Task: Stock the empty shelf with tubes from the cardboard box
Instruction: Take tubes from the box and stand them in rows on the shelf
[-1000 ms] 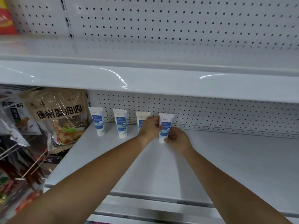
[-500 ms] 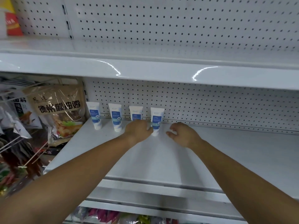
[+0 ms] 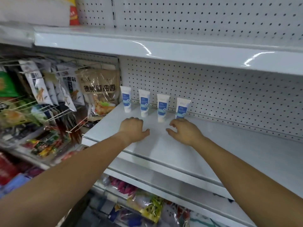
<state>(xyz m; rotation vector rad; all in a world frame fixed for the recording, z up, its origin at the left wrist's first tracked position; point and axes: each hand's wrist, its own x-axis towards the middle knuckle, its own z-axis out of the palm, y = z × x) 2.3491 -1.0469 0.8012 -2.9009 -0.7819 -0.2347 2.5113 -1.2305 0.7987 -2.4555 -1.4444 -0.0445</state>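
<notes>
Brown snack bag [image 3: 98,94], 9 o'clock of the tubes [image 3: 144,103]: "德州麻油鸡", third character perhaps misread. Hanging packs [image 3: 72,86]: "面筋". Tube labels: print too small.

Both hands are off the fourth tube [image 3: 182,108] now; it stands on its own at the right end of the row. Left hand [image 3: 133,130] and right hand [image 3: 185,131] have pulled back toward the shelf [image 3: 213,153] front, fingers loosely curled, holding nothing. View has swung left, so more hanging snack packs [image 3: 49,89] are in frame.

Four white blue-labelled tubes [image 3: 162,108] upright, rowed along shelf [image 3: 213,145] back
</notes>
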